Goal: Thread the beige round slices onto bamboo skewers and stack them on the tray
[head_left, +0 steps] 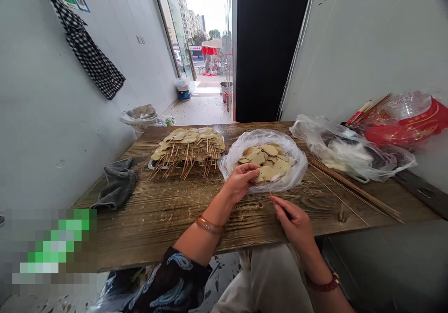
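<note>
Slice (265, 174) pale tan, thin, flat; left hand (241, 181) pinching edge, right hand (294, 222) gripping skewer (268, 189).

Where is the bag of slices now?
In the head view, the bag of slices lies right of centre on the table, between the skewered slices and the loose sticks, the left hand partly over it.

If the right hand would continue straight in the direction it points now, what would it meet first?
Probably the pale slice held in the left hand: the thin stick in the right hand points at it. The plastic bag's near edge lies close by, and depth is unclear.
</note>
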Demonstrator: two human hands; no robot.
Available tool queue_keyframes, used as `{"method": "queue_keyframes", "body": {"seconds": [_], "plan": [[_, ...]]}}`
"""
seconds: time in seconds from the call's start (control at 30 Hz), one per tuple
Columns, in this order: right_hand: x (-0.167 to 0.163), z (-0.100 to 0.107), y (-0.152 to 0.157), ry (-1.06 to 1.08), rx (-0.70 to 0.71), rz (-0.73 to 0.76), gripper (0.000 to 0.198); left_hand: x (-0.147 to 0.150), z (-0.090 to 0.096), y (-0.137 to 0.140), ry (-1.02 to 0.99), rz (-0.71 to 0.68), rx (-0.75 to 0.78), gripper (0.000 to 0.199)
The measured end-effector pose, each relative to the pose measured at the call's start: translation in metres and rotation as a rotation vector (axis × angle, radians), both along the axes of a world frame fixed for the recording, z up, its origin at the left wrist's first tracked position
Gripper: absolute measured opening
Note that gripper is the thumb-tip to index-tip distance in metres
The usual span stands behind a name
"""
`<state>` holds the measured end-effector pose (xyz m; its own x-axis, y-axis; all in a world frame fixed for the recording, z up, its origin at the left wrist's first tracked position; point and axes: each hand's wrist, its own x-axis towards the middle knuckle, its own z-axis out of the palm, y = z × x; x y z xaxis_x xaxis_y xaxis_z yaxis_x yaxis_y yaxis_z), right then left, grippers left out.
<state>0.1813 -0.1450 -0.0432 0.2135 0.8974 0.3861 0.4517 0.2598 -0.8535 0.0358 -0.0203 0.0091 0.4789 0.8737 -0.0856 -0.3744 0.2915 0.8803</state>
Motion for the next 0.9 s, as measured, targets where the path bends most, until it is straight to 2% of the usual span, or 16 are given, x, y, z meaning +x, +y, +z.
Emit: {"method": "queue_keyframes", "body": {"seconds": [0.13,0.5,0.73,0.9], "plan": [[-0.0008,-0.0001,0.0006,0.003,0.011,-0.006,0.026,0.0017,0.0001,-0.0026,0.025,0.003,0.026,0.037],[-0.0014,-0.0002,0.0038,-0.016,0.019,-0.041,0.026,0.0063,-0.0022,-0.0028,0.255,0.090,0.305,0.027],[-0.0007,0.0005,0.0046,-0.024,-0.012,-0.060,0.025,0.0071,-0.0073,0.0009,0.409,0.179,0.469,0.019],[-0.0003,0.0020,0.0050,-0.031,-0.056,-0.059,0.026,0.0077,-0.0043,-0.0005,0.457,0.168,0.536,0.015]]}}
